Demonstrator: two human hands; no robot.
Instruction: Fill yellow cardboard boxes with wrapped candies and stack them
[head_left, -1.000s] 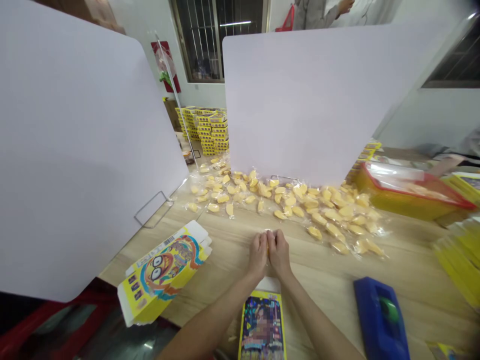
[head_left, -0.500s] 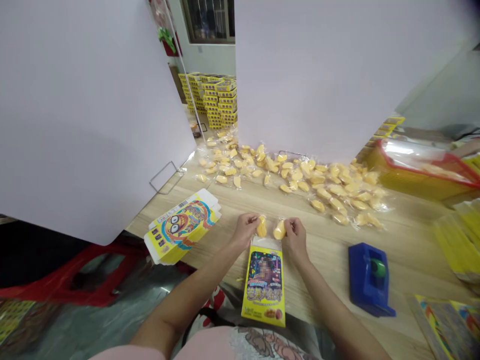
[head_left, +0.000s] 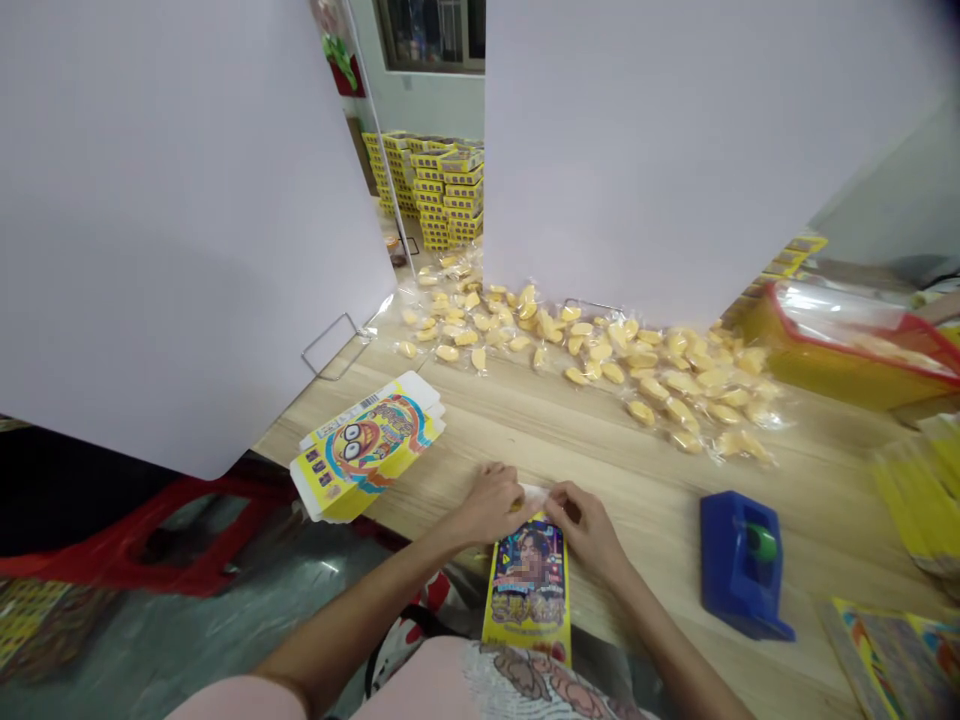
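Note:
A yellow printed box lies against my body at the table's front edge, its white-flapped end pointing away from me. At that end, my left hand has its fingers closed, and a bit of a wrapped yellow piece shows by the thumb. My right hand meets it from the other side, fingers pinched at the box's flap; what they hold is hidden. Farther back, many clear-wrapped yellow pieces are spread over the table. Another yellow box with a cartoon face lies to the left, its end flaps out.
A blue tape dispenser stands on the wooden table at right. Behind it is a yellow basket with a red rim. White panels rise at the back and left. Stacked boxes stand beyond; a red stool is at lower left.
Both hands have come down toward me and closer together, onto the box's open end. The two wrapped pieces, plainly visible in the fingers before, are now mostly hidden.

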